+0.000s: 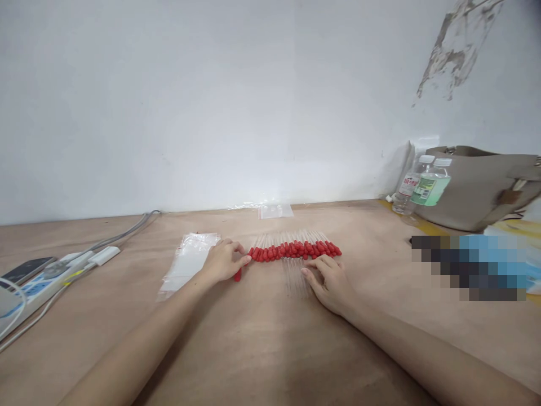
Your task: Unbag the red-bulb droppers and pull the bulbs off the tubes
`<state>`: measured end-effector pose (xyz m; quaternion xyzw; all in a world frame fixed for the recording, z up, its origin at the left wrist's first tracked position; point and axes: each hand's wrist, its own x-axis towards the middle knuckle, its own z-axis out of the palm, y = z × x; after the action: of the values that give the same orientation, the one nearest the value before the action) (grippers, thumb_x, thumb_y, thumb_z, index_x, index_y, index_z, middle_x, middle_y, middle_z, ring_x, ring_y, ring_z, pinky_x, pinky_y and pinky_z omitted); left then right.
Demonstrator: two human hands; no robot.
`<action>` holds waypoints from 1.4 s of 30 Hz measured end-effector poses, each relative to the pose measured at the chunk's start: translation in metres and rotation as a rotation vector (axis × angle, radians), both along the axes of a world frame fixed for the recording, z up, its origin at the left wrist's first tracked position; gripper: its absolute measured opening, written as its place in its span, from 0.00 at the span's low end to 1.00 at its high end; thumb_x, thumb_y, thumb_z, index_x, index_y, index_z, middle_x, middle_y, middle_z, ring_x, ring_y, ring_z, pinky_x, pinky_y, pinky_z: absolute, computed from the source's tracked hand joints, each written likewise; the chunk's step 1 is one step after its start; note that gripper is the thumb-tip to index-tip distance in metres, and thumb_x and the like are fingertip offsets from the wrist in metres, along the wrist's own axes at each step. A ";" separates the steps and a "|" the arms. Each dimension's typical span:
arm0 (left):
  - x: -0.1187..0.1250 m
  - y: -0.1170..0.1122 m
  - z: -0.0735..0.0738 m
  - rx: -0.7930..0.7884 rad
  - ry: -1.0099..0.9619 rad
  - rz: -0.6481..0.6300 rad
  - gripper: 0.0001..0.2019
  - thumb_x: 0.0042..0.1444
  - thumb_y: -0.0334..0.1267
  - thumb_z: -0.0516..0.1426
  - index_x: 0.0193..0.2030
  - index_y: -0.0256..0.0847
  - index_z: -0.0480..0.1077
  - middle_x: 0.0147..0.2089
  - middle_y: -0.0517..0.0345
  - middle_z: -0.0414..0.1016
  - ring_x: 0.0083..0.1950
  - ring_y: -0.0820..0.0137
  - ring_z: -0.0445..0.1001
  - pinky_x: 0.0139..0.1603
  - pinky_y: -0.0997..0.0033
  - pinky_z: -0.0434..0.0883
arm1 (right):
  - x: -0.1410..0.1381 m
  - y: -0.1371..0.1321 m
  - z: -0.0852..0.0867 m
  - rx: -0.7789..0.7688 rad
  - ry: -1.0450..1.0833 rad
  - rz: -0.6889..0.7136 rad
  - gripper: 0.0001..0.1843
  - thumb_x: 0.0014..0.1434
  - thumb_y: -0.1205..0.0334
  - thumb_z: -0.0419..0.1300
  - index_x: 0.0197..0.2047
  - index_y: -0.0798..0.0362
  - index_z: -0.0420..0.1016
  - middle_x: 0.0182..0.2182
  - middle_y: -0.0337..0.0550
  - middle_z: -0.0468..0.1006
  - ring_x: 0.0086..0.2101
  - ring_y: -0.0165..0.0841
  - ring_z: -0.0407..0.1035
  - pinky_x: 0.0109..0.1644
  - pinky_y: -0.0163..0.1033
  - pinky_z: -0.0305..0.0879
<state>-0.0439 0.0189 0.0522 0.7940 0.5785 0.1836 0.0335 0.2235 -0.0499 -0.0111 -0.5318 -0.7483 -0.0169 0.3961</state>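
bulb (237, 275), one red, by left hand (221, 261) — tubes (293, 278), several, by right hand (332, 283) — cannot tell either grip

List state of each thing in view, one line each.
Red-ended tubes: lying in a row, red ends nearest the wearer
Clear tubes: lying side by side; attached or loose, cannot tell
Plastic bags: flat, overlapping
Bag by the wall: flat
Bottles: capped
Handbag: upright
Power strip: plug inserted
Phone: lying flat
Left hand: at row's left end, grip unclear
Right hand: at clear tubes, grip unclear
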 end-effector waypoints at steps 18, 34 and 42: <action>0.011 0.014 -0.009 -0.275 -0.233 0.096 0.07 0.42 0.40 0.57 0.26 0.39 0.67 0.19 0.62 0.71 0.19 0.72 0.68 0.20 0.76 0.60 | 0.000 0.003 -0.002 0.005 -0.011 -0.032 0.11 0.58 0.57 0.50 0.36 0.52 0.69 0.33 0.42 0.71 0.36 0.33 0.67 0.41 0.40 0.55; 0.012 -0.059 -0.034 0.212 -0.253 -0.326 0.06 0.54 0.36 0.51 0.36 0.39 0.66 0.33 0.56 0.71 0.34 0.69 0.68 0.36 0.69 0.65 | 0.002 -0.001 0.007 0.302 -0.133 0.119 0.29 0.55 0.55 0.54 0.59 0.52 0.55 0.53 0.52 0.62 0.53 0.42 0.56 0.53 0.50 0.54; 0.025 -0.065 -0.043 0.208 -0.241 -0.540 0.05 0.55 0.31 0.49 0.34 0.39 0.65 0.34 0.55 0.71 0.36 0.69 0.68 0.40 0.66 0.65 | -0.005 -0.004 0.007 0.237 -0.298 0.269 0.15 0.58 0.57 0.53 0.48 0.46 0.69 0.35 0.41 0.76 0.41 0.34 0.65 0.54 0.51 0.43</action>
<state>-0.0187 -0.0457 0.0092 0.8907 0.3165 0.3192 0.0682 0.2187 -0.0539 -0.0038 -0.3685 -0.8554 -0.1301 0.3399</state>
